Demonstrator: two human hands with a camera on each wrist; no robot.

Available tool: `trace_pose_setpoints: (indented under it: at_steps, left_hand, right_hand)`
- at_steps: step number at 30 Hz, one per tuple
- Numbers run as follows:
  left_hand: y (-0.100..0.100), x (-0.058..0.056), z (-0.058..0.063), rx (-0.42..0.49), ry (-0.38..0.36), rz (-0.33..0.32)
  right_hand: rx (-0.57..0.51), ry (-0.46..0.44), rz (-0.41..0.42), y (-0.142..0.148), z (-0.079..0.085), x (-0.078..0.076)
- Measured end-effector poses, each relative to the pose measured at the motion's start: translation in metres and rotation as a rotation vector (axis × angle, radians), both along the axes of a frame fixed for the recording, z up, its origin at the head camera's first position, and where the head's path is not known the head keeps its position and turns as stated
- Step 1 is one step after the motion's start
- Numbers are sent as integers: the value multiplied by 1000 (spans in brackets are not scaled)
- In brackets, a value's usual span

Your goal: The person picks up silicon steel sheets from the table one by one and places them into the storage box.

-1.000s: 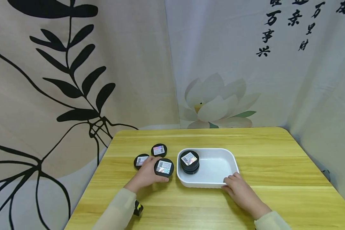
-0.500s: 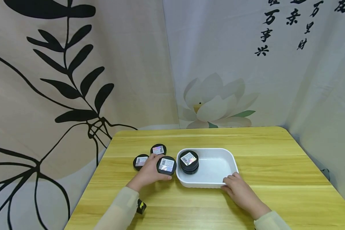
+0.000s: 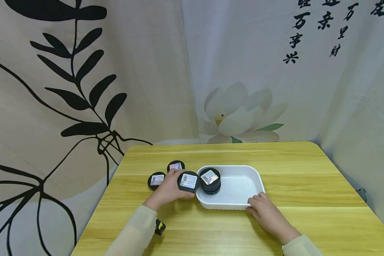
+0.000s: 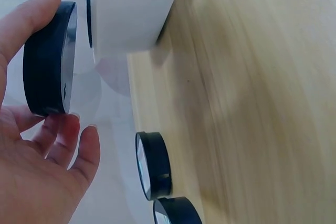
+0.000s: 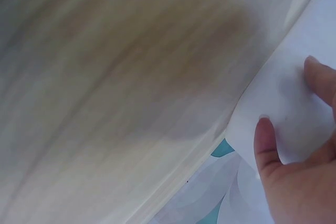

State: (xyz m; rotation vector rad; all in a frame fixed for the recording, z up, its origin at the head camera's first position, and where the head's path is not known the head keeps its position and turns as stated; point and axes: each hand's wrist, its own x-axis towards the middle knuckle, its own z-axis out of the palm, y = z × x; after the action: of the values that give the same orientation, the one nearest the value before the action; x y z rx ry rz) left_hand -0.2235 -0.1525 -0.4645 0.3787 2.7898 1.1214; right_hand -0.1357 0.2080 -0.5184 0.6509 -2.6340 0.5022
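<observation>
Between thumb and fingers, my left hand (image 3: pixel 169 189) pinches a flat, round black container (image 3: pixel 188 181) by its sides. A white label faces up on it, and it hangs above the table beside the tray's left wall. In the left wrist view, the held container (image 4: pixel 46 61) is edge-on, clear of the table. My right hand (image 3: pixel 270 216) grips the near right rim of the white tray (image 3: pixel 240 205), thumb outside its wall; the right wrist view shows fingers against the tray wall (image 5: pixel 294 114). A short stack of similar black containers (image 3: pixel 210 179) stands in the tray's left end.
Two more labelled black containers, one on the left (image 3: pixel 156 180) and one farther back (image 3: pixel 176 165), lie on the wooden table (image 3: pixel 294 160). A small black and yellow object (image 3: pixel 160 227) shows beside the left sleeve. Printed curtains hang behind the table.
My left hand has moved right and slightly away with the black container, bringing it close to the tray's left rim. The right hand keeps its hold on the tray.
</observation>
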Motion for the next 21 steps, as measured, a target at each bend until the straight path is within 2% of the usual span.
trace_pose_setpoints:
  at_steps: [11,21]
  left_hand:
    - [12,-7,4,-8,12,-37]
    - [25,-19,14,-44,16,-134]
  right_hand:
    - [0,11,-4,0,-1,0]
    - [-3,10,-2,0,-2,-1]
